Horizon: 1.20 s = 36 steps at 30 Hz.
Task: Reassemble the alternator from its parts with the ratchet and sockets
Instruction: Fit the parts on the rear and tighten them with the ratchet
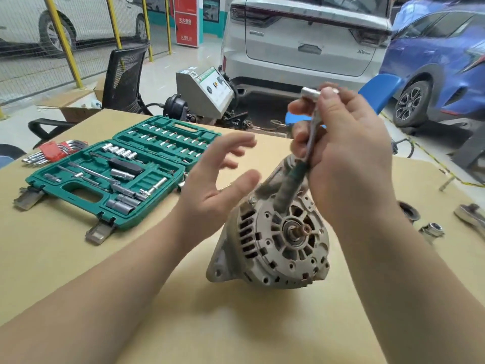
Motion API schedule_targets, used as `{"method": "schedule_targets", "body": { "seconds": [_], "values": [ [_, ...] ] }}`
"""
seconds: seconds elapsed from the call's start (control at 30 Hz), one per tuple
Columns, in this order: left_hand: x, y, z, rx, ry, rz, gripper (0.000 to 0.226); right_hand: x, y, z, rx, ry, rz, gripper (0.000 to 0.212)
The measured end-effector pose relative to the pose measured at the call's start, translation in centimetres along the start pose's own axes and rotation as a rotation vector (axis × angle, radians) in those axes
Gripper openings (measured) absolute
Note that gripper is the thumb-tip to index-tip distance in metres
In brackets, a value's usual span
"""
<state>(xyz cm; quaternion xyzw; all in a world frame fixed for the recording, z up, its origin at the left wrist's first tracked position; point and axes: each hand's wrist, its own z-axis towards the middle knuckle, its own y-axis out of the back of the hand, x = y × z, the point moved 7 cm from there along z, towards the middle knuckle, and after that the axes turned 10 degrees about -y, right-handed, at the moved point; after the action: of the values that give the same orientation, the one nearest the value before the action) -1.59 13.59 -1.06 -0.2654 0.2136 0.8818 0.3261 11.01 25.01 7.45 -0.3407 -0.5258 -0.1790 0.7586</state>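
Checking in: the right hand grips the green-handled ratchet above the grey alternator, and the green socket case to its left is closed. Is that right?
Not quite. The head view shows the green plastic socket case lying open, its lid folded back and sockets showing in the tray. The rest holds: the right hand grips the green-handled ratchet above the grey metal alternator, and the case lies to its left.
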Motion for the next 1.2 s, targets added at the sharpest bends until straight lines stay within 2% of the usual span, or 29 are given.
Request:
{"method": "schedule_targets", "body": {
  "seconds": [0.1, 0.2, 0.27, 0.4, 0.5, 0.53, 0.6, 0.67, 0.8, 0.9, 0.97, 1.07, 1.2],
  "values": [
    [2.9, -0.9, -1.9, 0.061, 0.234, -0.167, 0.036, 1.5, 0.3, -0.6, 0.111, 0.095, -0.292, 0.018],
    [3.2, -1.5, -2.3, 0.108, 0.288, -0.222, 0.031, 1.6, -0.6, -1.9, 0.262, 0.252, -0.911, 0.028],
    [3.0, -1.7, -2.4, 0.088, 0.293, -0.278, 0.029, 1.4, -1.6, -2.8, 0.359, 0.369, -1.198, 0.034],
    [2.4, -0.7, -1.6, -0.047, 0.296, -0.432, 0.031, 1.5, -3.9, -3.7, 0.558, 0.561, -1.459, 0.037],
    [2.0, -0.3, -0.9, -0.064, 0.308, -0.542, 0.029, 1.8, -5.3, -4.6, 0.661, 0.868, -1.591, 0.031],
    [2.0, -0.3, -0.8, -0.066, 0.329, -0.595, 0.033, 2.0, -5.6, -4.8, 0.66, 0.963, -1.598, 0.03],
    [2.3, -0.4, -0.6, -0.077, 0.422, -0.727, 0.056, 1.7, -5.9, -5.0, 0.675, 1.051, -1.547, 0.03],
    [2.0, -0.3, -0.5, -0.117, 0.465, -0.918, 0.068, 0.5, -5.8, -5.2, 0.739, 1.03, -1.437, 0.032],
    [1.4, -0.4, -0.2, -0.198, 0.456, -1.154, 0.029, -1.7, -5.3, -5.3, 0.706, 0.944, -1.367, 0.04],
    [1.2, 0.1, 0.4, -0.253, 0.388, -1.113, 0.021, -1.4, -3.8, -4.7, 0.653, 0.728, -1.227, 0.036],
    [0.6, 0.4, 0.7, -0.243, 0.327, -1.088, 0.018, -0.7, -3.2, -4.3, 0.561, 0.608, -1.167, 0.033],
    [0.3, 0.1, 0.5, -0.215, 0.285, -1.043, 0.019, 0.1, -3.0, -3.6, 0.362, 0.507, -1.221, 0.034],
    [0.4, -0.1, 0.2, -0.209, 0.297, -1.036, 0.02, 0.5, -3.5, -3.2, 0.253, 0.372, -1.433, 0.029]
  ]
}}
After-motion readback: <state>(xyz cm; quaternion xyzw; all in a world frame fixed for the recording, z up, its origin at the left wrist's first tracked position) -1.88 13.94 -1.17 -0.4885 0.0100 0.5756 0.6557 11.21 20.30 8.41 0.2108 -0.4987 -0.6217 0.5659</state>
